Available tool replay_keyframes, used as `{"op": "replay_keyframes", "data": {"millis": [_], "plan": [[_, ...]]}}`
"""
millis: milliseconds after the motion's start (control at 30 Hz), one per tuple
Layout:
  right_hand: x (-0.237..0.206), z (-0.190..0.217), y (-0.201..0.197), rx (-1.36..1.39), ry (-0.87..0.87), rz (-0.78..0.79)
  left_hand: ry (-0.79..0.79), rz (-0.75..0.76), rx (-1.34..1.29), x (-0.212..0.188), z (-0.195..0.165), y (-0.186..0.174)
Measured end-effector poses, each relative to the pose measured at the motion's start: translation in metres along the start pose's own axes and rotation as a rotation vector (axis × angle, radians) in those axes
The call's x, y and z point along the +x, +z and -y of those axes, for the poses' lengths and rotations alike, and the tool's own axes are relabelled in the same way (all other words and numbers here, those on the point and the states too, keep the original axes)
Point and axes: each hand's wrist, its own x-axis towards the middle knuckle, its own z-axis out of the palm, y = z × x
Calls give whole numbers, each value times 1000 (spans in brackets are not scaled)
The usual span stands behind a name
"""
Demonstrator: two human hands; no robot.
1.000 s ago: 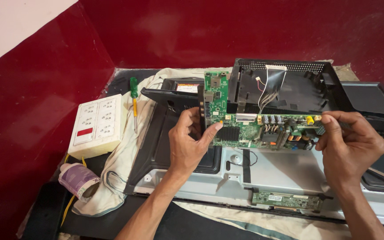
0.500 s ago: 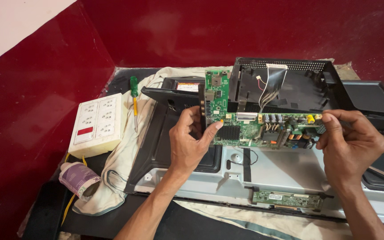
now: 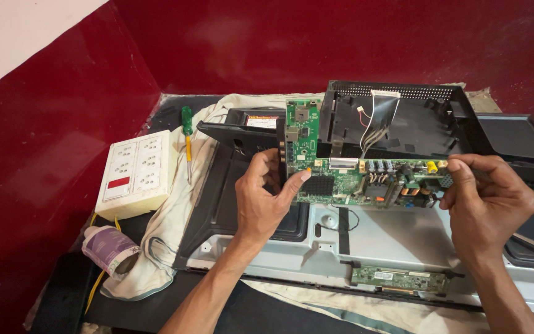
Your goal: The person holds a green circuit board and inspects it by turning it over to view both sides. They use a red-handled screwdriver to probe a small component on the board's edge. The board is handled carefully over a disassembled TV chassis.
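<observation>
Got the green L-shaped circuit board (image 3: 366,179) pinched at both ends, long arm running sideways between my left hand (image 3: 266,196) and right hand (image 3: 488,199), above the metal chassis (image 3: 403,238).

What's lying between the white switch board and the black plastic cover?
In the head view, a green-handled screwdriver lies on the white cloth, between the switch board and the black cover.

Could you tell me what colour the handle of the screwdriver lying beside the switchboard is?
The screwdriver has a green handle, seen in the head view.
</observation>
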Motion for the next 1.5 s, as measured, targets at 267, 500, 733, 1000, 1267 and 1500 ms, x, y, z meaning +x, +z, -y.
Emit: {"op": "replay_keyframes", "data": {"millis": [267, 500, 733, 1000, 1267, 1500], "plan": [[0, -1, 0, -7, -17, 11, -25, -8, -3, 0, -1, -1], [-1, -1, -2, -22, -21, 19, -9, -13, -4, -2, -1, -1], [-1, -1, -1, -38, -12, 14, 8, 4, -29, -1, -1, -2], [-1, -1, 0, -51, 1, 10, 27, -18, 2, -2, -3, -2], [0, 1, 0, -29, 11, 14, 25, -8, -17, -2, -5, -3], [-2, 4, -1, -18, 27, -1, 12, -22, -19, -2, -7, -3]]}}
